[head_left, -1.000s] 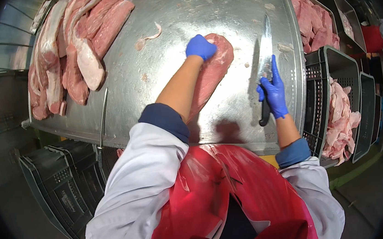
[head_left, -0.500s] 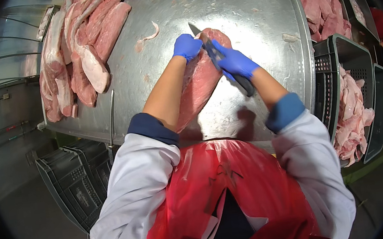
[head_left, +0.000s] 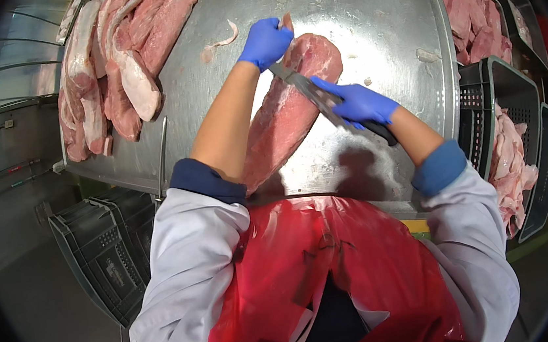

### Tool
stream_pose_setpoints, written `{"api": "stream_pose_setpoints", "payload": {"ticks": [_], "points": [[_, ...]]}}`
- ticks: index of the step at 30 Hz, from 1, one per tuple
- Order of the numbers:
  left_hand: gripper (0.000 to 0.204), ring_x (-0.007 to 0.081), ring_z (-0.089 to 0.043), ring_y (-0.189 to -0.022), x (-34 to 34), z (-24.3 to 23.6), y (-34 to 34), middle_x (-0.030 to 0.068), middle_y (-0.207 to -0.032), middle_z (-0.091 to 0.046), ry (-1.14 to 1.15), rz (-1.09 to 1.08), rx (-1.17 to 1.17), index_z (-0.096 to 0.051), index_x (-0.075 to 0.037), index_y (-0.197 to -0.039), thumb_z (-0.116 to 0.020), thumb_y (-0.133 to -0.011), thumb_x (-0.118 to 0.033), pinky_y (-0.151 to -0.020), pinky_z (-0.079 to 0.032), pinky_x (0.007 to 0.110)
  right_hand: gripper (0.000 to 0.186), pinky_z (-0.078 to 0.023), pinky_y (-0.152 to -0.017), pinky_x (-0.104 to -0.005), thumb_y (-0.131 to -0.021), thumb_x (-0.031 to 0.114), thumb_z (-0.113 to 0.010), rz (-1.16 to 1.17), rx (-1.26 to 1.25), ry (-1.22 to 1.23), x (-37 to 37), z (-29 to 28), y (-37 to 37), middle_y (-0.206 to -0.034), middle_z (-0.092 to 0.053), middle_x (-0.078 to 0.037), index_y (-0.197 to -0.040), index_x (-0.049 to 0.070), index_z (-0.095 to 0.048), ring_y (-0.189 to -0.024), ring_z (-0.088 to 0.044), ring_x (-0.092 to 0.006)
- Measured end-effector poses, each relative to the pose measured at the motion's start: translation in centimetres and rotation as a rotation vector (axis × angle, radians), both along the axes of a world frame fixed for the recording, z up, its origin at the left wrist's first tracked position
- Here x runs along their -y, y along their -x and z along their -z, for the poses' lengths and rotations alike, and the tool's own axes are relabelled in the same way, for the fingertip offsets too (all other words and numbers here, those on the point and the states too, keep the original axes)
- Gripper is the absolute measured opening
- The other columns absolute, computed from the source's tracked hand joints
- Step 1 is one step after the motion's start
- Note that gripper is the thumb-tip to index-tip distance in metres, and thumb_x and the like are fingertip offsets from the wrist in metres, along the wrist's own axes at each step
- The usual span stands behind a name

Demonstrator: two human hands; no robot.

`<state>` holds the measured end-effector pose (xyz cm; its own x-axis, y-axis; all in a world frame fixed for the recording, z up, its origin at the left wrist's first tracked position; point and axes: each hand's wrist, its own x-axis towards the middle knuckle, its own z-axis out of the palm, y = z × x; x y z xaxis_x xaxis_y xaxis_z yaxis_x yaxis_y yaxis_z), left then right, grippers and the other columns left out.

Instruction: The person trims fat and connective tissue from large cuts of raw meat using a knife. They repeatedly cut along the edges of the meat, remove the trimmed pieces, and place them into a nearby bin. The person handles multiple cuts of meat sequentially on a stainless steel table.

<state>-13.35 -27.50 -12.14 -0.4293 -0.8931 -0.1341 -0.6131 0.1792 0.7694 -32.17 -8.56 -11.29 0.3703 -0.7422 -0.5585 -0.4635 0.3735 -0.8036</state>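
Note:
A long piece of raw meat (head_left: 283, 127) lies slantwise on the metal table in front of me, its near end partly behind my left forearm. My left hand (head_left: 266, 43), in a blue glove, is closed at its far left edge, and a small pinkish trimming (head_left: 286, 21) sticks up from its fingers. My right hand (head_left: 368, 104), also gloved in blue, grips a dark-handled knife (head_left: 304, 86). The blade crosses above the meat and points toward my left hand. Whether the edge touches the meat is hard to tell.
Long cuts of meat (head_left: 136, 46) are piled at the table's (head_left: 392, 159) far left. A thin strip of fat (head_left: 222, 42) lies nearby. At the left edge rests a sharpening steel (head_left: 163, 152). Dark crates (head_left: 113, 252) stand below left; a crate of trimmings (head_left: 511, 168) is at right.
My left hand has moved up and away from the meat with the trimming. My right hand has drawn the knife back to the right and slightly nearer me.

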Motion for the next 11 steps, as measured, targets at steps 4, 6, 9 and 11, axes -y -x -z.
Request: {"api": "stream_pose_setpoints", "payload": {"ticks": [4, 6, 9, 11], "points": [[0.031, 0.015, -0.051, -0.063, 0.2, -5.6, -0.4, 0.0106, -0.068, -0.059, 0.009, 0.05, -0.072, -0.065, 0.003, -0.081, -0.062, -0.09, -0.027, -0.061, -0.046, 0.036, 0.076, -0.053, -0.052, -0.0319, -0.092, 0.009, -0.046, 0.217, -0.035, 0.133, 5.3, 1.7, -2.5, -0.073, -0.064, -0.013, -0.161, 0.025, -0.019, -0.053, -0.059, -0.0167], [0.03, 0.0128, -0.048, -0.064, -0.4, -7.6, -2.9, 0.0052, -0.066, -0.054, 0.026, 0.035, -0.076, -0.063, 0.003, -0.086, -0.061, -0.093, -0.026, -0.06, -0.046, 0.036, 0.077, -0.052, -0.056, -0.0296, -0.091, 0.009, -0.049, 0.322, -0.082, 0.094, 5.8, 0.9, -3.2, -0.078, -0.065, -0.011, -0.161, 0.026, -0.022, -0.056, -0.058, -0.0143], [0.029, 0.012, -0.055, -0.079, -3.0, -10.7, -10.6, 0.0041, -0.084, -0.063, 0.061, 0.02, -0.039, -0.067, 0.001, -0.109, -0.058, -0.096, -0.024, -0.075, -0.047, 0.029, 0.077, -0.054, -0.06, -0.0298, -0.091, 0.012, -0.05, 0.33, -0.035, 0.035, 5.7, 0.8, -3.1, -0.083, -0.068, -0.014, -0.161, 0.026, -0.021, -0.059, -0.062, -0.0177], [0.028, 0.014, -0.054, -0.079, -5.3, -10.8, -14.6, 0.0066, -0.082, -0.062, 0.076, -0.028, -0.145, -0.067, 0.0, -0.106, -0.061, -0.093, -0.023, -0.076, -0.049, 0.03, 0.077, -0.055, -0.077, -0.0332, -0.093, 0.015, -0.053, 0.231, -0.225, 0.25, 5.2, 3.0, -3.1, -0.105, -0.07, -0.018, -0.161, 0.026, -0.021, -0.081, -0.07, -0.0267]]}}
